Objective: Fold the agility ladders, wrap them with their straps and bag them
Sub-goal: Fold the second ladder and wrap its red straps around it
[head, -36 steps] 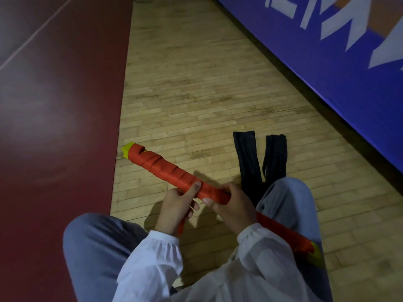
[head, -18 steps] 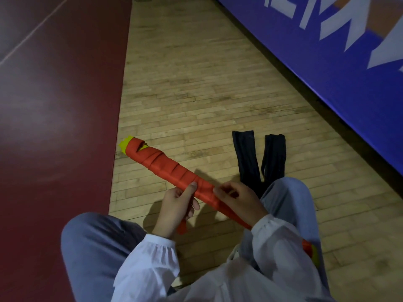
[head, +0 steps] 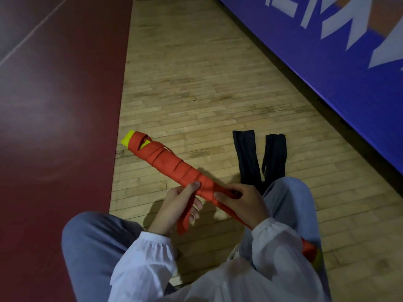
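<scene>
A folded agility ladder [head: 165, 162] forms a long bundle, its yellow rungs wound round with an orange strap. It slants from the floor at the left down across my lap. My left hand [head: 174, 210] grips the bundle near its middle, thumb on top, and a loose strap end [head: 185, 219] hangs down through its fingers. My right hand [head: 239, 203] pinches the strap on the bundle just to the right. The bundle's lower end [head: 308, 250] shows beyond my right sleeve. Two black bags [head: 248, 158] lie flat on the floor past my right knee.
I sit on a wooden floor [head: 196, 83] with knees in blue trousers on both sides. A dark red floor area [head: 54, 127] lies to the left. A blue banner wall [head: 327, 51] runs along the right.
My right hand has slid up the bundle toward my left hand. The loose strap end now hangs lower through my left fingers. The bundle's far end has shifted slightly left.
</scene>
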Demonstrator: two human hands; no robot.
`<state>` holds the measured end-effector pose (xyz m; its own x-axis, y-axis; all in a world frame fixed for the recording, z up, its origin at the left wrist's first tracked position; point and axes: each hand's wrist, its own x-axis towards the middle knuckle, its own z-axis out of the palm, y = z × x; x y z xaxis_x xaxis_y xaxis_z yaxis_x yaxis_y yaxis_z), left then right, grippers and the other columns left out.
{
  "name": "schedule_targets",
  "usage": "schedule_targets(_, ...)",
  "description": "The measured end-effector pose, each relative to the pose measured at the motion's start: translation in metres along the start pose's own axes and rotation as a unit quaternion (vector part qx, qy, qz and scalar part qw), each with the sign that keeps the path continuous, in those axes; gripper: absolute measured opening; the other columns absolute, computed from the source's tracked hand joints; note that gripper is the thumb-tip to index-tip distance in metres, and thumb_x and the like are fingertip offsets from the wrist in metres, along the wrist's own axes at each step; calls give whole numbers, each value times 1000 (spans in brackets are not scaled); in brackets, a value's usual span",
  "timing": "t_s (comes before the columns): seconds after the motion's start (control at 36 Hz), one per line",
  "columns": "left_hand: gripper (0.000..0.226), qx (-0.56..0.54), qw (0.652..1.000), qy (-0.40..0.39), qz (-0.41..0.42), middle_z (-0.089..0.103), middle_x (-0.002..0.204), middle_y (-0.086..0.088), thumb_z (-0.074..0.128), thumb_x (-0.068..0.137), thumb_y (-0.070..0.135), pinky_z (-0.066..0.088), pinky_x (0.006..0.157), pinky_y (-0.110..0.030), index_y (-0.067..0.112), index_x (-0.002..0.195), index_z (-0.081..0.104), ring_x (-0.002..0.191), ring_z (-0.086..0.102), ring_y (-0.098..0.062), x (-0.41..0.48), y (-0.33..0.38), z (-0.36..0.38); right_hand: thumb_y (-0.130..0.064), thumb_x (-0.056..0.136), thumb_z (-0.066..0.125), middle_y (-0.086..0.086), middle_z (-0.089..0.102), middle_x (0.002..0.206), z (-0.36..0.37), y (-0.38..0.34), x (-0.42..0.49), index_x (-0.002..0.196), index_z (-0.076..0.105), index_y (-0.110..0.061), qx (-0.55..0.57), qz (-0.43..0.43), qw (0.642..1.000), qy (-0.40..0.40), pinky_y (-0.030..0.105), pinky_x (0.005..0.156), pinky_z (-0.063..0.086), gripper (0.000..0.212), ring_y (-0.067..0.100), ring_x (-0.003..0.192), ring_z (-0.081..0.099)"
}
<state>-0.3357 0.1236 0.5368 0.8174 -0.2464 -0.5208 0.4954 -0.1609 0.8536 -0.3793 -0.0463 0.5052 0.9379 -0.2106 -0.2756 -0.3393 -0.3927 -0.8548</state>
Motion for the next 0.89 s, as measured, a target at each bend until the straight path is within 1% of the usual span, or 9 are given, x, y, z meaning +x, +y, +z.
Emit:
schedule_targets(0.03,27,0,1000,-1,-4,61,60,-11,51,96,27,39,38,-21,3,89,59,38,52,-17,0,0,0,-48,78,73,-11,65,90,0,-2,-1,101,68,-28,-1,3,1000,11,5,51,41,31,0,79,60)
schedule_targets(0.08,26,-5,1000,1,-14,61,60,-11,49,97,26,38,38,-21,3,89,58,37,52,-17,1,0,1,-48,77,74,-17,61,85,1,-4,-2,100,67,-28,-25,-1,999,36,4,50,39,31,-5,75,56)
schedule_targets(0.17,26,-17,1000,8,-23,61,60,-12,47,98,23,38,37,-21,1,89,58,37,51,-17,3,-1,2,-49,74,76,-24,56,77,5,-5,-3,91,64,-34,-61,-5,996,64,13,63,40,26,-7,74,53)
schedule_targets(0.28,27,-5,1000,13,-26,60,60,-11,51,97,24,37,37,-19,1,86,61,36,49,-15,3,-2,4,-49,71,78,-19,61,78,9,-5,-5,87,67,-33,-76,-5,994,83,26,73,48,26,2,79,59)
schedule_targets(0.47,34,-10,999,35,-38,60,61,-11,62,90,35,39,38,-21,1,83,63,38,51,-15,4,-6,6,-47,68,81,-12,64,91,17,-6,-9,90,67,-28,-87,-2,991,100,30,77,48,32,7,84,60)
schedule_targets(0.58,40,6,997,59,-43,61,62,-11,64,87,41,39,38,-21,1,80,64,38,50,-14,5,-8,9,-42,68,83,-15,56,90,27,-7,-13,85,61,-28,-92,-26,989,112,26,72,43,31,7,84,57)
schedule_targets(0.72,40,15,997,70,-40,60,56,-9,64,88,40,39,36,-18,2,75,64,36,50,-12,4,-7,8,-39,69,83,-19,47,83,28,-7,-15,82,54,-30,-106,-46,988,107,23,69,37,33,6,85,52)
schedule_targets(0.81,39,16,996,80,-41,56,51,-6,65,87,39,37,37,-19,3,71,64,36,47,-12,4,-8,8,-41,72,80,-22,43,83,25,-8,-13,87,56,-27,-122,-70,986,87,20,68,35,31,5,87,50)
schedule_targets(0.89,38,11,996,80,-45,55,49,-5,66,86,38,37,36,-19,3,72,63,35,45,-11,5,-8,8,-46,82,69,-20,45,87,17,-11,-11,92,57,-25,-114,-77,990,35,18,71,39,26,7,89,51)
